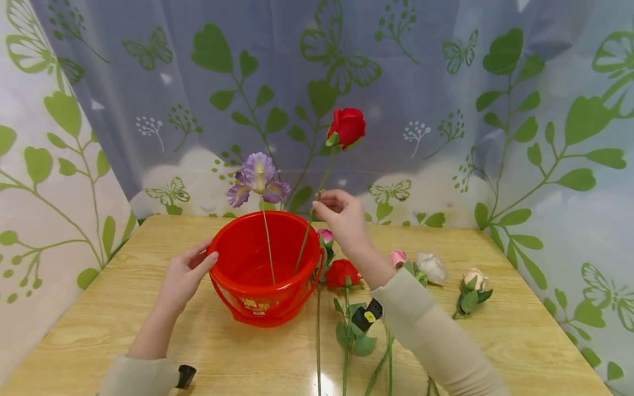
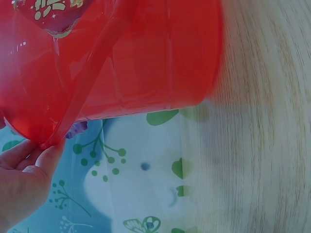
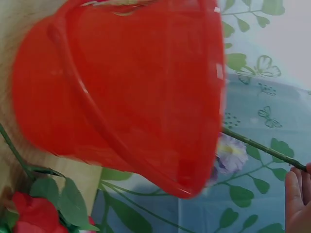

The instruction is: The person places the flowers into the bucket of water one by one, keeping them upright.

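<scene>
A red plastic bucket (image 1: 292, 300) stands on the table, its handle hanging down in front. At the bucket's left rim my left hand (image 1: 185, 275) grips the edge between thumb and fingers, also seen by the left wrist camera. My right hand (image 1: 344, 217) pinches the stem of a red rose (image 1: 348, 127) above the bucket's right side. The rose's bloom points up, and its lower stem reaches inside the bucket. A purple iris (image 1: 259, 181) leans in the bucket with its bloom above the rim. In the right wrist view, fingers (image 3: 294, 194) hold the green stem.
Right of the bucket lie another red rose (image 1: 343, 273), a pink flower (image 1: 398, 257), a white flower (image 1: 431, 268) and a cream rose (image 1: 474, 280). Several long stems extend toward the table's (image 1: 525, 341) front edge. A leaf-patterned curtain (image 1: 421, 82) hangs behind.
</scene>
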Tool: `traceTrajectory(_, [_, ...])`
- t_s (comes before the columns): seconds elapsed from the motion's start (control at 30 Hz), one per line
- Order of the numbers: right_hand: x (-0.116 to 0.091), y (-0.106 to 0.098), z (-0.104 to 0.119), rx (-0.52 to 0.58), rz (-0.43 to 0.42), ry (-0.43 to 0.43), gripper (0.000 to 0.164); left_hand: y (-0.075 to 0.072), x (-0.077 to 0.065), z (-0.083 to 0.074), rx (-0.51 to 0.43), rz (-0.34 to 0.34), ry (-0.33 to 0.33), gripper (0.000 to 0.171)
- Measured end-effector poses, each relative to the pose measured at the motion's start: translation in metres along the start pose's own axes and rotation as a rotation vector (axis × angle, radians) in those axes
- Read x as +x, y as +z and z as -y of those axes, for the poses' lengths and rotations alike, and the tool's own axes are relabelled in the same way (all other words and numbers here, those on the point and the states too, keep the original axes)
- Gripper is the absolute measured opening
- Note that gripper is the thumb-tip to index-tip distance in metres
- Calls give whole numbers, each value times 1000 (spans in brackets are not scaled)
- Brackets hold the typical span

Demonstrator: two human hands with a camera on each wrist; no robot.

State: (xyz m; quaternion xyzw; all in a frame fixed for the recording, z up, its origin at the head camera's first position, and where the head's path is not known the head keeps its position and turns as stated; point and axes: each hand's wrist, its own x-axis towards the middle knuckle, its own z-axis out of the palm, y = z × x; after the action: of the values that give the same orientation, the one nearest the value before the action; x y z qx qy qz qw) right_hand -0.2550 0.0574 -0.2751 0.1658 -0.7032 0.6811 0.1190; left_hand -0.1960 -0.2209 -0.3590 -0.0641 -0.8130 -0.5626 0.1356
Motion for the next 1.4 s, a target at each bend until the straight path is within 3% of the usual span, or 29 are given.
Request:
traceTrajectory(0.63, [-9, 30, -30, -323, 138, -1, 14, 0, 1, 4, 31, -15, 3, 47])
traceTrajectory(1.1, [-9, 37, -40, -382, 189, 2, 14, 0, -1, 1, 26, -13, -3, 47])
traceTrajectory(1.4, [-9, 40, -43, -419, 175, -6, 14, 0, -1, 3, 8, -23, 5, 46])
